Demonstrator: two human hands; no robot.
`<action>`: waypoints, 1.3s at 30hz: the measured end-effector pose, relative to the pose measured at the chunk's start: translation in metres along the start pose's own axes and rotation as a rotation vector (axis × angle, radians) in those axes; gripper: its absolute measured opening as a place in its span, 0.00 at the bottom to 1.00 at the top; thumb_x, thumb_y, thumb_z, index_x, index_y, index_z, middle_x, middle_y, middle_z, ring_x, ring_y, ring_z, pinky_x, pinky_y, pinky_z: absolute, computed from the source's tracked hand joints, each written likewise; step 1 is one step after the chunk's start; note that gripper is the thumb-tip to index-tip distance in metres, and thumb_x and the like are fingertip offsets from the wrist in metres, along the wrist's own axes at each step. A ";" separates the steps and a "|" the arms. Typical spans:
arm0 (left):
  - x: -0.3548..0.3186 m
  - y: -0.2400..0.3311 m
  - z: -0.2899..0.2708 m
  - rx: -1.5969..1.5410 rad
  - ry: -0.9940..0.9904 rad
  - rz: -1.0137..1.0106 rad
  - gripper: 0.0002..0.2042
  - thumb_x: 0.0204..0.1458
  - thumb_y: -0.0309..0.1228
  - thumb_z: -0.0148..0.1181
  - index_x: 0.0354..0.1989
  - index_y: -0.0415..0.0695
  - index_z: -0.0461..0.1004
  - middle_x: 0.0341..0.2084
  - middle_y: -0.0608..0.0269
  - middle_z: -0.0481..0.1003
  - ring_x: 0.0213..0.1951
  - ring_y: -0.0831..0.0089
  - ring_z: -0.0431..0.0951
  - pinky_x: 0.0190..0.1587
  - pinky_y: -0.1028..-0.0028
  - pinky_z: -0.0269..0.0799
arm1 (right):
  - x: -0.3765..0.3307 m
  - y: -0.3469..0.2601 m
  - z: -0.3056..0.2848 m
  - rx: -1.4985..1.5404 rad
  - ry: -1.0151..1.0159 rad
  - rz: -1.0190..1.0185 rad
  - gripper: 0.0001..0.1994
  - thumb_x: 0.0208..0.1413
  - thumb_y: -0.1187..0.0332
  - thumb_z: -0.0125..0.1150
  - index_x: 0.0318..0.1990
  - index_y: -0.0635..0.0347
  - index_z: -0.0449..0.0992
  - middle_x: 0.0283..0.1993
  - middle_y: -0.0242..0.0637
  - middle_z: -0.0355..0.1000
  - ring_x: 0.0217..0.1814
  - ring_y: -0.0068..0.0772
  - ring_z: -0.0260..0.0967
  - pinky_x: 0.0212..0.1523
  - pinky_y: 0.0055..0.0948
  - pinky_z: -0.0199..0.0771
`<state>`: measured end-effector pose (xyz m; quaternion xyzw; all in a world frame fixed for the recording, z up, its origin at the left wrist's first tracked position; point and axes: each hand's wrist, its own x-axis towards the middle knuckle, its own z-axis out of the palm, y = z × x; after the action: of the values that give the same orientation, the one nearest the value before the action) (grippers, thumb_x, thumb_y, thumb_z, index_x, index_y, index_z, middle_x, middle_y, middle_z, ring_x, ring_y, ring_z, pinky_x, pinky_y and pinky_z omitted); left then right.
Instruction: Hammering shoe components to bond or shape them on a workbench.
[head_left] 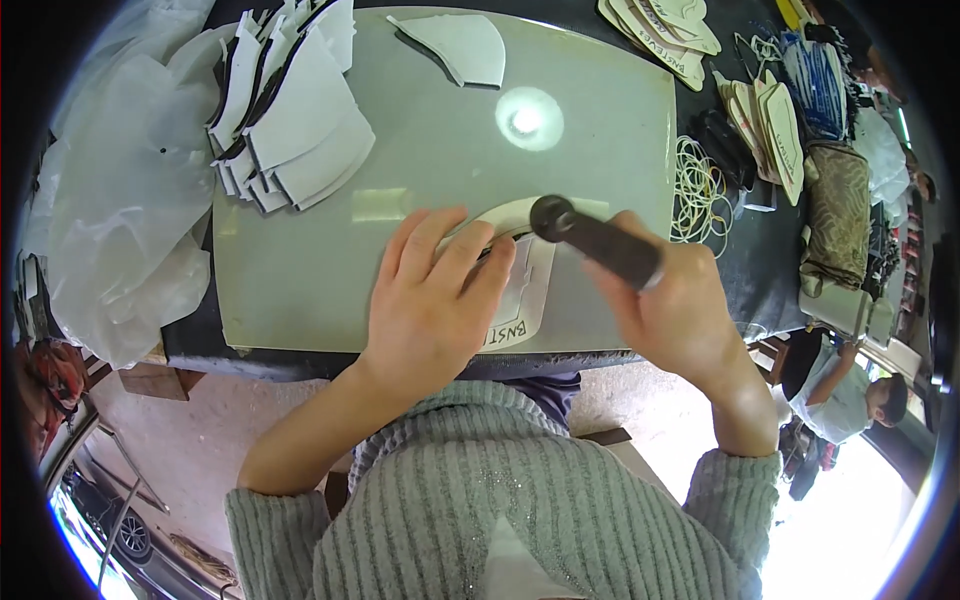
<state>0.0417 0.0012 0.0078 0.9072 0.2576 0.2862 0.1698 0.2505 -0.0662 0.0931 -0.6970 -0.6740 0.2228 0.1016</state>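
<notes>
My left hand lies with spread fingers on a pale curved template near the board's front edge. Its fingertips press beside a dark curved line or slot, partly hidden under them. A white area with a thin outline shows within the template. My right hand is wrapped round a dark tool with a thick shaft and a round end. That tool is held over the template's right side; whether it touches is unclear. The tool's exact kind does not show.
A grey-green board covers the dark table. Stacked white cut pieces with black edges lie at far left, one single piece at the back. Plastic bags, coiled cord, more templates and a rolled cloth surround it.
</notes>
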 end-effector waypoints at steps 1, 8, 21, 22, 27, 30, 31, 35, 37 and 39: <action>0.001 0.001 0.000 -0.006 -0.002 0.003 0.16 0.43 0.25 0.68 0.44 0.42 0.80 0.45 0.59 0.73 0.51 0.53 0.72 0.52 0.56 0.70 | 0.002 0.002 0.008 -0.089 -0.059 -0.030 0.12 0.60 0.64 0.59 0.33 0.62 0.66 0.18 0.43 0.70 0.20 0.49 0.73 0.21 0.42 0.72; -0.001 0.000 0.000 0.003 0.006 0.017 0.15 0.44 0.24 0.67 0.44 0.41 0.80 0.45 0.58 0.73 0.49 0.54 0.73 0.49 0.57 0.72 | 0.004 -0.003 0.001 -0.145 -0.008 -0.135 0.12 0.60 0.63 0.59 0.32 0.62 0.66 0.18 0.42 0.71 0.20 0.47 0.73 0.20 0.38 0.71; -0.009 0.005 -0.003 0.175 -0.017 0.109 0.16 0.44 0.27 0.58 0.42 0.35 0.78 0.41 0.57 0.73 0.49 0.59 0.73 0.57 0.55 0.70 | 0.004 -0.001 0.012 -0.173 -0.147 -0.007 0.12 0.60 0.63 0.59 0.33 0.62 0.66 0.18 0.42 0.71 0.19 0.46 0.73 0.19 0.39 0.71; -0.008 0.005 -0.003 0.176 -0.017 0.107 0.16 0.44 0.27 0.58 0.42 0.35 0.78 0.41 0.57 0.73 0.49 0.59 0.73 0.57 0.55 0.70 | 0.004 -0.001 0.010 -0.173 -0.148 -0.009 0.12 0.60 0.63 0.59 0.33 0.62 0.66 0.18 0.42 0.71 0.19 0.46 0.73 0.19 0.39 0.71; -0.003 0.008 -0.005 0.088 -0.025 0.089 0.17 0.41 0.24 0.62 0.43 0.31 0.77 0.40 0.54 0.72 0.43 0.58 0.74 0.50 0.54 0.73 | -0.003 -0.005 0.015 -0.104 0.002 -0.139 0.10 0.59 0.67 0.58 0.33 0.62 0.65 0.17 0.42 0.69 0.18 0.48 0.72 0.19 0.40 0.70; -0.004 0.009 -0.008 0.063 -0.055 0.068 0.17 0.41 0.23 0.62 0.42 0.30 0.77 0.40 0.54 0.72 0.43 0.57 0.74 0.50 0.55 0.74 | -0.003 -0.007 0.017 -0.116 -0.072 -0.052 0.10 0.58 0.68 0.60 0.33 0.62 0.64 0.17 0.41 0.68 0.18 0.47 0.71 0.18 0.40 0.70; -0.004 0.009 -0.007 0.065 -0.053 0.064 0.17 0.41 0.23 0.62 0.42 0.30 0.77 0.40 0.54 0.72 0.43 0.57 0.74 0.50 0.55 0.74 | -0.004 -0.009 0.014 -0.073 -0.019 -0.054 0.10 0.57 0.68 0.60 0.33 0.62 0.64 0.17 0.40 0.67 0.18 0.46 0.71 0.18 0.39 0.69; -0.004 0.008 -0.007 0.067 -0.027 0.064 0.16 0.41 0.22 0.64 0.42 0.30 0.77 0.40 0.55 0.72 0.43 0.57 0.74 0.48 0.55 0.74 | -0.006 -0.013 0.011 -0.062 0.024 -0.026 0.11 0.57 0.68 0.61 0.33 0.62 0.64 0.16 0.39 0.67 0.17 0.45 0.71 0.17 0.38 0.69; -0.003 0.007 -0.006 0.051 -0.036 0.057 0.16 0.41 0.21 0.64 0.41 0.31 0.77 0.40 0.55 0.72 0.43 0.56 0.74 0.47 0.56 0.74 | -0.010 -0.007 0.024 -0.084 0.036 -0.083 0.12 0.58 0.67 0.60 0.33 0.62 0.64 0.15 0.39 0.66 0.16 0.43 0.71 0.17 0.38 0.69; -0.003 0.005 -0.004 -0.065 -0.018 -0.053 0.16 0.40 0.20 0.65 0.41 0.33 0.78 0.39 0.56 0.72 0.43 0.57 0.74 0.47 0.56 0.73 | -0.011 -0.001 0.032 -0.130 0.005 -0.058 0.12 0.58 0.67 0.60 0.32 0.62 0.63 0.15 0.39 0.67 0.16 0.43 0.71 0.16 0.38 0.69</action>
<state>0.0388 -0.0037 0.0118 0.8966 0.2703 0.2816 0.2090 0.2353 -0.0816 0.0674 -0.6830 -0.7066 0.1736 0.0641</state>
